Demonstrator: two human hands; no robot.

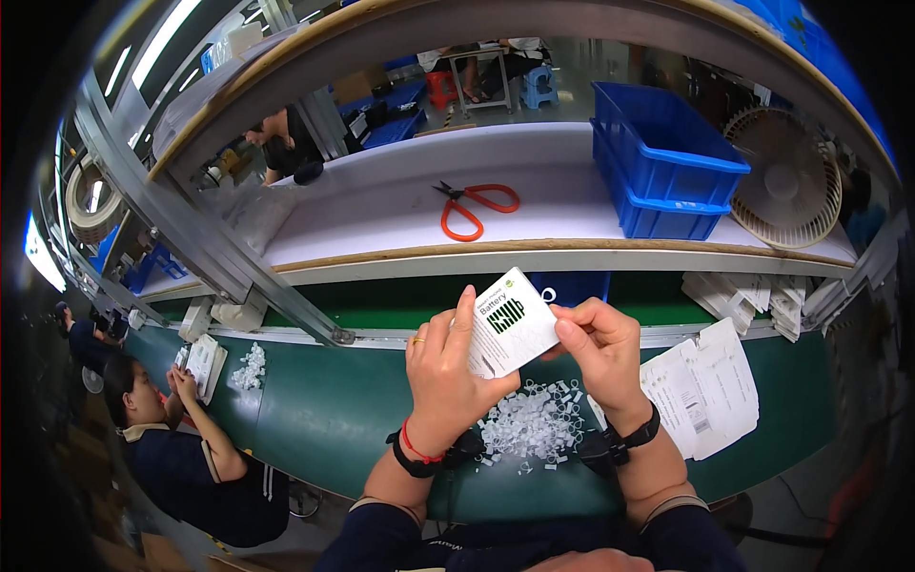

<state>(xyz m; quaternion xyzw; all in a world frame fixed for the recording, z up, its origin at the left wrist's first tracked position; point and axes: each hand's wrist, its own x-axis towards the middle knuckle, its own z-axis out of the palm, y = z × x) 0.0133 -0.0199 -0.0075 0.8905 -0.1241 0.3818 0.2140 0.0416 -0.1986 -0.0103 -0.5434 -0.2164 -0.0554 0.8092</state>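
Left hand (443, 374) grips white box (507, 334); right hand (604, 351) pinches its edge. Loose clear clips (529, 424) near bench's (334, 419) front edge: low-swung hand could sweep some off.

Green print (506, 316) on white box (519, 345); barcode (701, 421) on flat carton (726, 386); shirt lettering (446, 544).

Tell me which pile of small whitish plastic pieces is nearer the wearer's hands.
The larger pile, on the green bench just below the left hand and right hand in view; the smaller pile lies farther left, near a co-worker.
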